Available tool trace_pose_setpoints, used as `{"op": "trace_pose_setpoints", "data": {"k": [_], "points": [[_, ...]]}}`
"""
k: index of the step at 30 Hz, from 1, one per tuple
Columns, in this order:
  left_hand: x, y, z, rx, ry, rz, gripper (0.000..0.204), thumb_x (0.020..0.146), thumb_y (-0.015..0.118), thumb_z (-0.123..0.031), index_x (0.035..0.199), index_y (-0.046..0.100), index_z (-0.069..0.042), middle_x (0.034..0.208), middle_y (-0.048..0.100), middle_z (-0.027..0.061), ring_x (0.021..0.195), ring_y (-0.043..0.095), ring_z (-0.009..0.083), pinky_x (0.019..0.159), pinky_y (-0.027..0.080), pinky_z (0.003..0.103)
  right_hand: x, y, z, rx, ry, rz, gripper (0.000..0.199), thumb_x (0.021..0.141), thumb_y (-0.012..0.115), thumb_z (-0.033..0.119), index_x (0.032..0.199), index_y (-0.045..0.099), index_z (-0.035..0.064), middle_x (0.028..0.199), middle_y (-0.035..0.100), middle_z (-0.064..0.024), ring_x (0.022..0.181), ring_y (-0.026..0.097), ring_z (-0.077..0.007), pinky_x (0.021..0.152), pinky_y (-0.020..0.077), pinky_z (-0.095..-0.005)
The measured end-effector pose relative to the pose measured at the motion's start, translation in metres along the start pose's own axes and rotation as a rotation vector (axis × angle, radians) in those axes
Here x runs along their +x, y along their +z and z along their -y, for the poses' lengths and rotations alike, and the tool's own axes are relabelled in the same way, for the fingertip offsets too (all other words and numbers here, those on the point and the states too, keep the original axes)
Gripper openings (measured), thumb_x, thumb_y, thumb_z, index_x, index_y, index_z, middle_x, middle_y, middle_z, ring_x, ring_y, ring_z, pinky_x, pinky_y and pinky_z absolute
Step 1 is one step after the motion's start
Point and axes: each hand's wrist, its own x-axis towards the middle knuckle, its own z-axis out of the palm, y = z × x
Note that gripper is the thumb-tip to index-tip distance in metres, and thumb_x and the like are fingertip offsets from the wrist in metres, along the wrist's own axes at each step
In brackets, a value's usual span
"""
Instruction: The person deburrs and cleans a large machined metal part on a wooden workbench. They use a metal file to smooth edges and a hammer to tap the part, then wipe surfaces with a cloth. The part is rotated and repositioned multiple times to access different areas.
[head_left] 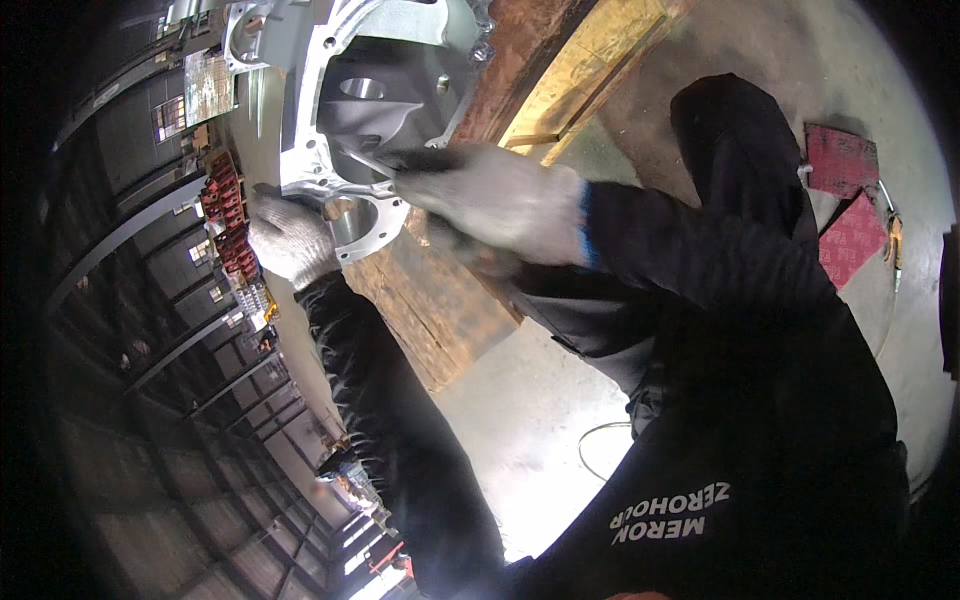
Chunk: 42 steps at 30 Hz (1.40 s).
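Observation:
A large silvery metal casting (300,165) with round bores and bolt holes along its flange fills the upper middle. My left hand (290,240), in a pale knit glove, is curled against the casting's lower left edge, beside a round bore. Some of its fingertips are hidden. Gloved alike, my right hand (500,200) is closed and smeared by motion at the casting's lower right. From it a slim metal tool (365,160) with a dark grip reaches over the flange; its exact kind is too blurred to tell.
Wooden blocks (430,310) lie below the casting, and a yellow-edged timber (580,70) runs beside it. Red sheets (850,230) and an orange-handled tool (894,240) lie on the floor at right. Red parts (226,215) stand farther off at left.

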Motion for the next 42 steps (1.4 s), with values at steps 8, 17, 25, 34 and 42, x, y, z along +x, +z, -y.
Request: {"op": "trace_pose_setpoints", "data": {"k": [8, 17, 25, 34, 42], "points": [[0.011, -0.003, 0.033, 0.229, 0.472, 0.156, 0.046, 0.1, 0.054, -0.038, 0.089, 0.07, 0.004, 0.084, 0.068, 0.0313, 0.079, 0.067, 0.0507, 0.069, 0.054, 0.058, 0.029, -0.006, -0.005, -0.044, -0.245, 0.114, 0.04, 0.108, 0.054, 0.037, 0.083, 0.064, 0.0073, 0.057, 0.052, 0.0043, 0.041, 0.047, -0.0057, 0.038, 0.0333, -0.0211], [0.004, -0.012, -0.017, -0.078, 0.065, 0.284, 0.041, 0.103, 0.048, -0.033, 0.102, 0.07, 0.002, 0.089, 0.071, 0.0293, 0.08, 0.069, 0.049, 0.07, 0.055, 0.056, 0.034, 0.004, 0.023, -0.034, -0.136, -0.01, 0.028, 0.106, 0.058, 0.029, 0.114, 0.064, 0.003, 0.062, 0.051, 0.0018, 0.04, 0.044, -0.0049, 0.034, 0.0335, -0.0194], [0.005, -0.019, -0.04, -0.128, 0.015, 0.311, 0.037, 0.101, 0.052, -0.034, 0.098, 0.071, -0.002, 0.088, 0.071, 0.0267, 0.081, 0.07, 0.0482, 0.071, 0.056, 0.055, 0.033, -0.001, 0.026, -0.325, -0.279, -0.071, 0.029, 0.106, 0.059, 0.03, 0.099, 0.065, 0.0029, 0.057, 0.052, 0.0008, 0.039, 0.045, -0.0062, 0.035, 0.0336, -0.0202], [0.015, -0.007, -0.031, -0.055, 0.146, 0.269, 0.055, 0.097, 0.05, -0.041, 0.064, 0.069, -0.002, 0.06, 0.065, 0.0234, 0.055, 0.069, 0.0397, 0.054, 0.057, 0.048, 0.019, -0.014, 0.053, -0.729, -0.106, -0.086, 0.044, 0.104, 0.058, 0.045, 0.095, 0.069, 0.0043, 0.062, 0.056, 0.001, 0.046, 0.046, -0.0053, 0.045, 0.04, -0.0219], [0.017, -0.038, -0.025, -0.036, 0.13, 0.381, 0.046, 0.099, 0.049, -0.041, 0.088, 0.074, -0.003, 0.078, 0.071, 0.0237, 0.073, 0.072, 0.0409, 0.065, 0.059, 0.05, 0.01, -0.006, 0.049, -1.121, -0.033, -0.149, 0.042, 0.109, 0.052, 0.031, 0.139, 0.055, 0.0018, 0.059, 0.05, 0.0023, 0.039, 0.044, -0.0058, 0.036, 0.0353, -0.0213]]}}
